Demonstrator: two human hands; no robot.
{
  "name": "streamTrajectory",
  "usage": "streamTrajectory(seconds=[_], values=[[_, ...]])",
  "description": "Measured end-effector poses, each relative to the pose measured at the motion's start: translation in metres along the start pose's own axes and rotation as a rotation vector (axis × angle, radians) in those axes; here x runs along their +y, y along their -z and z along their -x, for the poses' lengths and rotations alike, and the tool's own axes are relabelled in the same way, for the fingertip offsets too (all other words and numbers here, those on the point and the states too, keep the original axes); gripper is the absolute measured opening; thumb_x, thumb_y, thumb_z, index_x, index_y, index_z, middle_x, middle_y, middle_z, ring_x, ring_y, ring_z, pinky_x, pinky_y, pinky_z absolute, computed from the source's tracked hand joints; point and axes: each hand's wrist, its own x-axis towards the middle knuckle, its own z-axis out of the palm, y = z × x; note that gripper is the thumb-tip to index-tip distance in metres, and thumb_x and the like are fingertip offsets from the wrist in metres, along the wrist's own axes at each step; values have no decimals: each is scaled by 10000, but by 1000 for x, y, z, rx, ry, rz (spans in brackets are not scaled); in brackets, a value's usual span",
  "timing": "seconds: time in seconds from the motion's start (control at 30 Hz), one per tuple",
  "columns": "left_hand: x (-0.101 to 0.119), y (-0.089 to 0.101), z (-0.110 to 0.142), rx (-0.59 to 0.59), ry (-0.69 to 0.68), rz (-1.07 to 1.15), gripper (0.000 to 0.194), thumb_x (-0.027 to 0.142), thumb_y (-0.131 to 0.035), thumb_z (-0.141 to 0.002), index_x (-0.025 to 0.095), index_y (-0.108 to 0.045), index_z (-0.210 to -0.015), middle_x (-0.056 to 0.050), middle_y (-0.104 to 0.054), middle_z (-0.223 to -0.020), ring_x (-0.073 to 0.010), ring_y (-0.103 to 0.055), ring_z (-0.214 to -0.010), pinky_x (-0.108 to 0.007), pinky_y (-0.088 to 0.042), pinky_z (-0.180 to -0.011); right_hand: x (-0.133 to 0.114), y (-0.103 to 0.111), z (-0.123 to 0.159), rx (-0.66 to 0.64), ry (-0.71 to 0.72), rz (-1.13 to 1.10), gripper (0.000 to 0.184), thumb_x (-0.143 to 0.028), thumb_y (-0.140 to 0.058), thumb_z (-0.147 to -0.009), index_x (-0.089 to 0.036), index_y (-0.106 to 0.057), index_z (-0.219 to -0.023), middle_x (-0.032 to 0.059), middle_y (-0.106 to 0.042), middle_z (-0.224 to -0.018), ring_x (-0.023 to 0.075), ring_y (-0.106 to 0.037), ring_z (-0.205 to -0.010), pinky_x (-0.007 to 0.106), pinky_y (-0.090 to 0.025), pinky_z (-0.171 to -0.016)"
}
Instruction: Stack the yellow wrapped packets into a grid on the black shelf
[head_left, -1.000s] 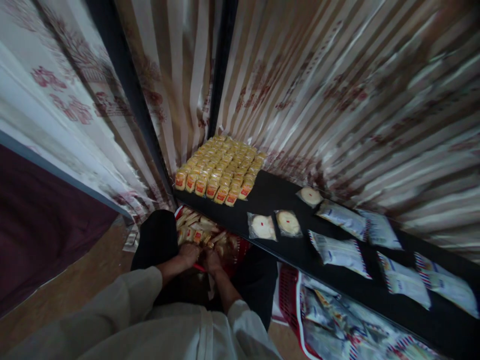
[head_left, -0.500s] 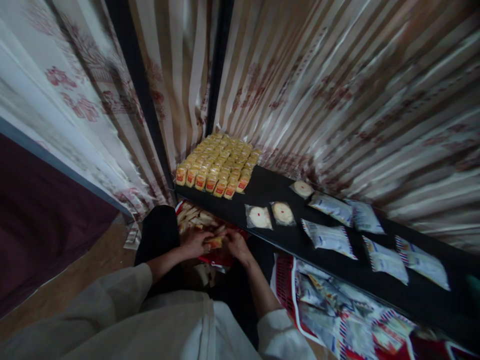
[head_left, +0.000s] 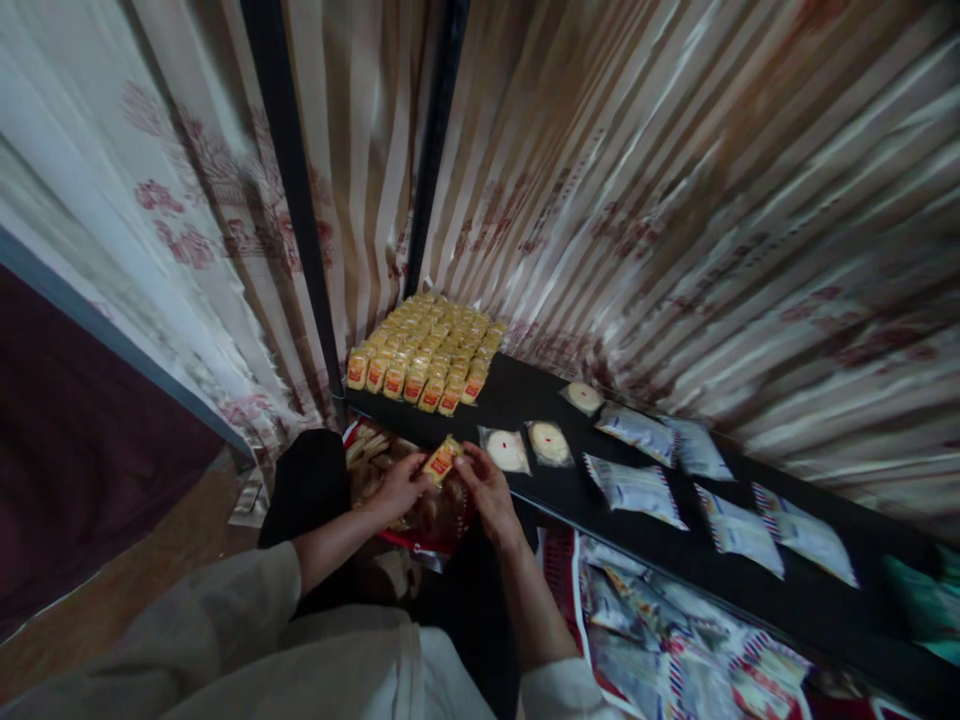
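A small yellow snack packet (head_left: pixel 442 460) with a red-orange label is held between both hands, above a red basket (head_left: pixel 431 547) of loose packets at my knees. My left hand (head_left: pixel 401 486) pinches its left end, and my right hand (head_left: pixel 487 490) grips its right end. Beyond them, rows of similar yellow snack packets (head_left: pixel 424 350) stand packed together at the left end of the black shelf (head_left: pixel 517 390). Close to my right hand lie two clear-wrapped round pale biscuits (head_left: pixel 506 451). What exactly fills the basket is dim and partly hidden by my hands.
Several white-blue pouches (head_left: pixel 636 490) lie along the shelf to the right, with a green item (head_left: pixel 919 600) at its far end. Below stands another red basket (head_left: pixel 559 565) heaped with pouches. Patterned curtains (head_left: pixel 600 180) and dark posts (head_left: pixel 435 150) border the shelf.
Both hands have risen from the basket toward the shelf edge, bringing the yellow snack packet up with its label showing. The camera view has shifted slightly.
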Motion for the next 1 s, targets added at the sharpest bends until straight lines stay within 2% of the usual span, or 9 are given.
streamTrajectory(seconds=[0.13, 0.27, 0.4, 0.5, 0.6, 0.7, 0.9, 1.0], values=[[15, -14, -11, 19, -52, 0, 250, 109, -511, -746, 134, -586, -983, -43, -653, -939, -123, -594, -771, -193, -472, -631, -5, 0, -4, 44, 72, 57, 441, -475, -714, -605, -187, -623, -927, 42, -693, -894, 192, -633, -810, 318, -493, -761], [22, -27, -30, 26, -40, 4, 288, 101, -505, -764, 143, -565, -1042, -35, -650, -951, -108, -596, -746, -183, -472, -612, -13, 6, -18, 138, 191, 141, 413, -479, -689, -619, -176, -633, -894, 48, -697, -880, 202, -633, -824, 331, -490, -781], [28, -36, -43, 152, -66, -219, 420, 69, -510, -758, 162, -507, -1168, -66, -616, -1057, -128, -606, -842, -249, -509, -735, -24, 18, -40, 204, 293, 301, 416, -484, -621, -684, -164, -627, -950, 72, -693, -908, 210, -633, -830, 339, -484, -780], [35, -40, -44, 226, -185, -410, 434, 44, -466, -758, 178, -508, -1168, -81, -559, -1136, -142, -600, -916, -307, -497, -852, -32, 24, -59, 294, 335, 438, 435, -492, -570, -717, -157, -618, -992, 99, -691, -944, 214, -635, -825, 344, -481, -773], [41, -43, -44, 205, -319, -497, 400, 33, -426, -755, 187, -543, -1106, -67, -541, -1119, -142, -593, -946, -316, -479, -912, -37, 25, -77, 357, 351, 544, 442, -492, -522, -742, -161, -616, -1020, 103, -691, -957, 218, -634, -855, 342, -475, -785], [45, -46, -49, 186, -405, -580, 396, 14, -428, -729, 178, -568, -1062, -74, -531, -1143, -170, -544, -1074, -326, -425, -1000, -40, 23, -92, 379, 348, 622, 453, -482, -487, -760, -156, -618, -1046, 107, -690, -974, 219, -632, -876, 336, -470, -793], [42, -48, -66, 128, -427, -684, 400, 15, -417, -729, 152, -578, -1069, -96, -516, -1216, -191, -497, -1163, -334, -392, -1045, -40, 18, -108, 351, 340, 737, 426, -422, -460, -776, -137, -627, -1046, 120, -684, -973, 229, -630, -852, 345, -463, -787], [38, -48, -73, 113, -441, -705, 424, 14, -410, -725, 118, -563, -1107, -119, -512, -1239, -202, -490, -1176, -346, -383, -1057, -35, 17, -115, 339, 382, 767, 415, -395, -449, -789, -123, -619, -1053, 133, -674, -983, 231, -620, -875, 352, -456, -820]])
